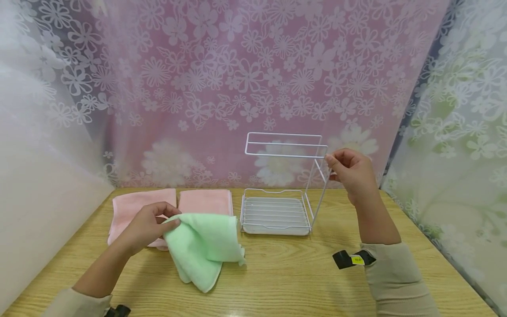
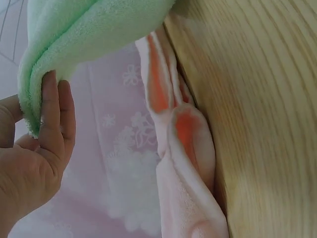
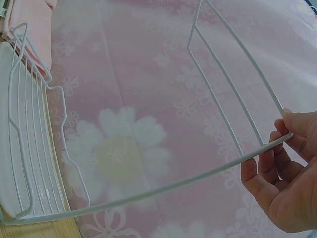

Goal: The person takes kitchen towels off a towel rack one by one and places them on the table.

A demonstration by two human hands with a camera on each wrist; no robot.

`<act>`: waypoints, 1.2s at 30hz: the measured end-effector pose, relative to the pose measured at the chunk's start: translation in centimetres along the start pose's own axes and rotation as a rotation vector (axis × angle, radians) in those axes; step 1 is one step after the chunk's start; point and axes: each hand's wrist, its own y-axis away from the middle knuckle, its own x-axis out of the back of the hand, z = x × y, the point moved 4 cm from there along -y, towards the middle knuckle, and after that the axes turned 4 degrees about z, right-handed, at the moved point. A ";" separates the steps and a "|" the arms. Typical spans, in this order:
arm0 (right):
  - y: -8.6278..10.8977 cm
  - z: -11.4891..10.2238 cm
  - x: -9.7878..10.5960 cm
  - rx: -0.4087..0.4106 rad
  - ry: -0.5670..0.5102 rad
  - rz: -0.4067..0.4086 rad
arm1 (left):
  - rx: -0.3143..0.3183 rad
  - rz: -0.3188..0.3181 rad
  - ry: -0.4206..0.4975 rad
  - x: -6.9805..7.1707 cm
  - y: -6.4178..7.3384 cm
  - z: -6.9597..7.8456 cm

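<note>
In the head view my left hand pinches a corner of a light green cloth, which hangs in loose folds over the table. The left wrist view shows the thumb and fingers of that hand on either side of the cloth's edge. My right hand grips the upper right corner of a white wire rack. In the right wrist view its fingers curl round the top bar. The rack has a lower wire shelf over a white tray and stands upright.
Two folded pink cloths lie at the back left, one partly behind my left hand, the other partly covered by the green cloth. A wooden table lies beneath. Flowered curtains enclose the back and sides.
</note>
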 end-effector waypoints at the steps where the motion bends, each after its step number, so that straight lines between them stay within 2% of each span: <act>1: 0.0 0.0 0.0 -0.001 -0.001 0.000 | -0.002 -0.013 -0.004 -0.1 -0.1 0.0; 4: -0.1 0.1 0.1 -0.001 -0.012 0.003 | -0.018 -0.033 -0.055 -0.5 -0.7 -0.2; 9: -0.1 0.2 0.1 -0.003 -0.018 0.001 | -0.044 -0.003 -0.223 -0.7 -1.9 -1.2; 12: 0.0 0.2 0.1 0.002 -0.019 -0.008 | -0.056 0.003 -0.262 -0.6 -2.3 -2.2; 15: 0.1 0.2 0.0 0.012 -0.018 -0.016 | -0.072 -0.050 -0.236 -0.7 -2.6 -3.0; 17: 0.1 0.2 -0.1 0.018 -0.017 -0.020 | -0.086 -0.111 -0.204 -1.1 -2.6 -3.3; 22: 0.1 0.1 -0.1 0.013 -0.004 -0.018 | -0.126 -0.268 -0.156 -2.4 -2.5 -2.9; 26: 0.1 0.1 -0.1 0.010 0.001 -0.015 | -0.165 -0.343 -0.201 -3.3 -2.7 -2.9; 30: 0.1 0.1 0.0 0.007 0.011 -0.012 | -0.185 -0.303 -0.307 -3.4 -3.4 -3.3; 36: 0.1 0.2 0.1 0.012 0.015 -0.011 | -0.105 -0.219 -0.379 -2.6 -4.1 -4.8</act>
